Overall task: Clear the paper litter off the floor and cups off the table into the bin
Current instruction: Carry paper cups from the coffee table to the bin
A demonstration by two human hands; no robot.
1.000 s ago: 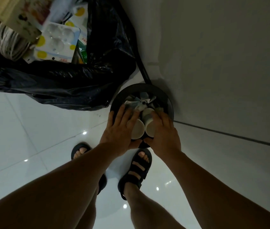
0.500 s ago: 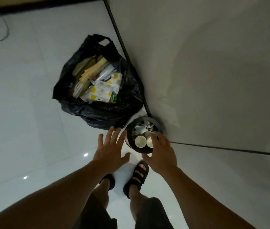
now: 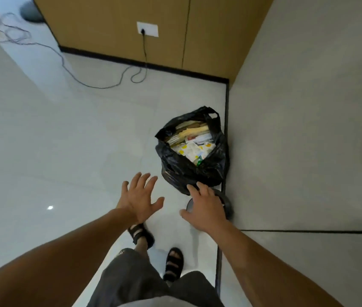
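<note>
The left hand [image 3: 139, 196] and right hand [image 3: 206, 210] are spread wide and empty. The right hand hovers over the bin [image 3: 227, 203] (contents hidden). No paper shows on the floor [image 3: 65, 151] and no cups are in view, so the task is probably nearly done.

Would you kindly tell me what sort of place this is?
Probably an indoor room corner, home or office: glossy tiled floor, a wood-panelled wall with a socket, and a stuffed black rubbish bag.
</note>
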